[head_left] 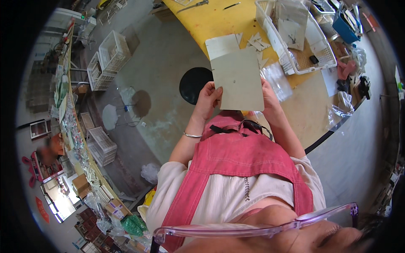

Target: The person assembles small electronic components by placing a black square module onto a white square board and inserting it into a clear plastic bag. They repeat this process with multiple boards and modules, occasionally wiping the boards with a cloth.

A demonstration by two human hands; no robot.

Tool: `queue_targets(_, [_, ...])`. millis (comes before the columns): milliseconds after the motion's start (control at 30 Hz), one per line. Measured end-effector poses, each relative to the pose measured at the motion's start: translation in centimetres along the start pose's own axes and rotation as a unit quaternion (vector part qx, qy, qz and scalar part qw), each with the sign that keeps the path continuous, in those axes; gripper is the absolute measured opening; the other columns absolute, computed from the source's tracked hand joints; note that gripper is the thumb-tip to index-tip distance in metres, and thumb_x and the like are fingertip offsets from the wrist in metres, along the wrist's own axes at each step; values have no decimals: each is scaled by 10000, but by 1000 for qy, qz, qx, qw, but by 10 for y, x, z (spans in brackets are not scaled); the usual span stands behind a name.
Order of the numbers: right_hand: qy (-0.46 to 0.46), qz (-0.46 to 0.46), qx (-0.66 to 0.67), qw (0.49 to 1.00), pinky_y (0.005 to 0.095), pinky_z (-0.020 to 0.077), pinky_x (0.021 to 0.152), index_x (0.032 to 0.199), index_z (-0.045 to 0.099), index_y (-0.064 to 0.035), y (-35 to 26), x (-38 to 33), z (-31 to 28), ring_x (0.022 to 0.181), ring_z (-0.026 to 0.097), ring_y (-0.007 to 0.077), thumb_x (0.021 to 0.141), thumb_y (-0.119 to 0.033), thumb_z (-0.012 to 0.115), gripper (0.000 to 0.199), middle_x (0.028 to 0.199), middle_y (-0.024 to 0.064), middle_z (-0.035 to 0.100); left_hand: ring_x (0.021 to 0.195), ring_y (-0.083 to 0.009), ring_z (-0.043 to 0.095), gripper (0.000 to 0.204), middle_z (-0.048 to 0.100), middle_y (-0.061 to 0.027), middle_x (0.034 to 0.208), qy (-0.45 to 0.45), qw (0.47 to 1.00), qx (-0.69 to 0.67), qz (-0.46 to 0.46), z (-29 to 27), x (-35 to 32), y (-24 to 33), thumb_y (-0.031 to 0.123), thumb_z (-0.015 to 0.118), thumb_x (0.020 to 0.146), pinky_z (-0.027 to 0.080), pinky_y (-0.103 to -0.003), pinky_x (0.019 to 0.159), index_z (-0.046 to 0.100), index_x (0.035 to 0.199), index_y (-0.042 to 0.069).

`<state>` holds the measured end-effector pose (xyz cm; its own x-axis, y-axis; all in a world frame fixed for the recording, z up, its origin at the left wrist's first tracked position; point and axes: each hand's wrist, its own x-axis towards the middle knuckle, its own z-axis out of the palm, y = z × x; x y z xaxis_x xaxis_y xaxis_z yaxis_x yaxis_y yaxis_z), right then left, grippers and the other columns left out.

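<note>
Both of my hands hold up a flat, pale grey board (238, 82), roughly rectangular, with a small dark mark near its middle. My left hand (208, 100) pinches its left edge, thumb on the face toward me. My right hand (269, 96) is closed on the right edge, its fingers partly hidden behind the board. Beyond the board, a second pale sheet (220, 45) rests at the edge of the yellow table (202, 22). Small pale cut pieces (257, 42) are scattered beside it.
A white plastic basket (291, 63) holding clear sheets stands on the table at right, near clear plastic bags (278, 82). A blue bin (346, 23) sits farther right. A round black stool seat (196, 85) is left of the table. White crates (114, 51) stand on the floor at left.
</note>
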<state>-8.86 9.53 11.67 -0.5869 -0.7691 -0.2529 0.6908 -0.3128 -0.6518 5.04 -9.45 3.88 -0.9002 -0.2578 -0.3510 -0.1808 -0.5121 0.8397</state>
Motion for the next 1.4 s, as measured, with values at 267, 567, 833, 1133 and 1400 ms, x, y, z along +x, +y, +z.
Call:
queue_targets(267, [0, -22, -164, 986, 272, 571, 726, 1145, 594, 55, 19, -1, 41, 854, 674, 138, 901, -106, 727, 321, 1000, 92, 680, 816, -140, 657, 423, 670, -45, 1044, -105, 974, -199, -16, 17, 6, 10, 363, 664, 949, 562, -300, 705, 554, 1240, 76])
queue_targets(567, [-31, -70, -361, 929, 267, 539, 635, 1196, 589, 21, 11, -1, 59, 752, 669, 119, 936, -88, 601, 283, 836, 87, 684, 994, -207, 624, 533, 610, -85, 1169, -154, 952, -265, -10, -14, 9, -17, 330, 682, 929, 517, -334, 853, 496, 1353, 66])
queue_targets(833, [91, 16, -146, 985, 278, 492, 548, 1405, 428, -25, 19, 23, 39, 700, 613, 153, 1036, -386, 505, 522, 922, 102, 615, 871, -164, 665, 419, 679, -45, 1038, -101, 965, -242, -14, 11, -6, -2, 314, 694, 924, 570, -326, 735, 580, 1277, 120])
queue_targets(1133, [1, 72, -179, 981, 323, 455, 998, 1418, 399, 31, 48, 9, 14, 1179, 568, 193, 942, -106, 619, 542, 1276, 128, 587, 1122, -206, 639, 377, 666, -96, 1228, 48, 980, -194, -20, -25, -39, -6, 63, 656, 920, 520, -355, 961, 595, 1291, 32])
queue_targets(1400, [44, 125, -302, 944, 340, 491, 935, 1322, 517, 53, 95, 14, -23, 1068, 617, 195, 1005, -323, 562, 493, 1207, 122, 622, 1106, -244, 659, 407, 662, -121, 1230, 90, 961, -231, -125, -70, -76, -45, 62, 660, 918, 539, -389, 958, 571, 1311, -1])
